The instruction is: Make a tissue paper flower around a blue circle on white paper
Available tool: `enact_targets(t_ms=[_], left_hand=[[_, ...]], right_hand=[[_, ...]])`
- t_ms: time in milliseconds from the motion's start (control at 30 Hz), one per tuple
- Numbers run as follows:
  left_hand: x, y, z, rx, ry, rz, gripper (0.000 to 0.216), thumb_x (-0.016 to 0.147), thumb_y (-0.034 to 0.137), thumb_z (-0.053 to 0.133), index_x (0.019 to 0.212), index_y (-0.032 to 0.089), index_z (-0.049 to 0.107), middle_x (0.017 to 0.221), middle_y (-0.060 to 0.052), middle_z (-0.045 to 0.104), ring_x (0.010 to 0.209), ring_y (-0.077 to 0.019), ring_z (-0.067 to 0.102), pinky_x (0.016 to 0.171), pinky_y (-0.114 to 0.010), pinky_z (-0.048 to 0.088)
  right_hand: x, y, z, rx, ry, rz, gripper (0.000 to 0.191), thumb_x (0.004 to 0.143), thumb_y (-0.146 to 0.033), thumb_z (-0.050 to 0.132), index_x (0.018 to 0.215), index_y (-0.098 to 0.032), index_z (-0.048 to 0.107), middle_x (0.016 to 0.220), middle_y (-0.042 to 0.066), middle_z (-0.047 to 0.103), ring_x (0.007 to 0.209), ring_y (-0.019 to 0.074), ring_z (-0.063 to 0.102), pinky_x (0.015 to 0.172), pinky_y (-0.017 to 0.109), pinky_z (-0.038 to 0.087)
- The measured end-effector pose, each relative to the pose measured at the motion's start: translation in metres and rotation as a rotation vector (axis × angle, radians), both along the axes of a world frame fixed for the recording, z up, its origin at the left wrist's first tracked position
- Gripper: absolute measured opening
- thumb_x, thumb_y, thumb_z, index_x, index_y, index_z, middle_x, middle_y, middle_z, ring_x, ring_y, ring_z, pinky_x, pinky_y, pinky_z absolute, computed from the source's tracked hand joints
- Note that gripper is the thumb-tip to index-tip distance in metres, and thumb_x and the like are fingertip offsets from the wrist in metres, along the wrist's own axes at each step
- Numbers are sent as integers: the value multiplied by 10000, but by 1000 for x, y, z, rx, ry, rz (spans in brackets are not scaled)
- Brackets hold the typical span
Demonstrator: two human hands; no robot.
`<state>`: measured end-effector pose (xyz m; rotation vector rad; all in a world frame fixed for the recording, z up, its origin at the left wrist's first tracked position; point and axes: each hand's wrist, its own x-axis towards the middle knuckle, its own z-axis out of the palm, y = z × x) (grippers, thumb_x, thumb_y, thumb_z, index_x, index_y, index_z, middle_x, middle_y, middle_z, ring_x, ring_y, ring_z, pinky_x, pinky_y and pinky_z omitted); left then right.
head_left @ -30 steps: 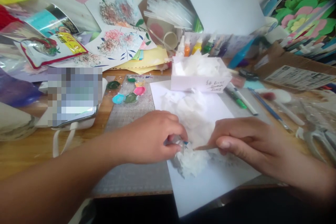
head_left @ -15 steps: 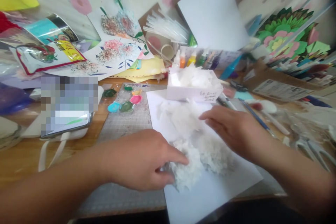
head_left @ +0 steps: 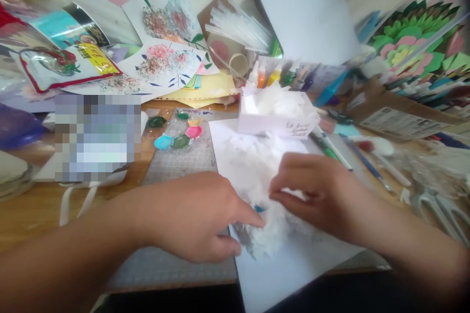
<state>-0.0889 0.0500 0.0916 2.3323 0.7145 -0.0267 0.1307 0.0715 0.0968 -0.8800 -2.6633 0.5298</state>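
Left hand (head_left: 194, 220) presses a crumpled tissue wad (head_left: 268, 234) onto the white sheet (head_left: 293, 269), grip closed on it; right hand (head_left: 316, 195) pinches tissue above. The tissue looks light, soft, easily torn; best taken gently at its bunched edge.

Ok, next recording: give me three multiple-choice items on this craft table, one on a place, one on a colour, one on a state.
1. Where is the white box of tissue?
A. beyond the white sheet
B. on the left table edge
C. under the left hand

2. What colour is the crumpled tissue between the hands?
A. yellow
B. white
C. pink

3. What is the right hand doing?
A. holding scissors
B. lifted clear of the table
C. pinching tissue over the sheet

Answers: 1 A, the box stands at the sheet's far edge. 2 B, the tissue is white like the sheet. 3 C, its fingertips close on tissue beside the left forefinger.
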Motion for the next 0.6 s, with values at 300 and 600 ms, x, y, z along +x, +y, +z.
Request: enact_targets(t_ms=[300, 600], left_hand=[[-1, 1, 2, 18, 33, -22, 237, 739, 239, 633, 969, 294, 641, 575, 63, 582, 539, -115, 525, 467, -223, 301], [-1, 2, 3, -37, 7, -29, 269, 729, 226, 656, 990, 289, 645, 624, 56, 612, 573, -120, 553, 495, -217, 335]], right_hand=[[15, 3, 17, -270, 158, 60, 195, 919, -258, 454, 943, -224, 644, 876, 29, 571, 761, 121, 558, 654, 239, 454], [6, -5, 8, -283, 511, -272, 427, 931, -455, 373, 667, -203, 595, 587, 7, 585, 504, 102, 533, 429, 206, 407]])
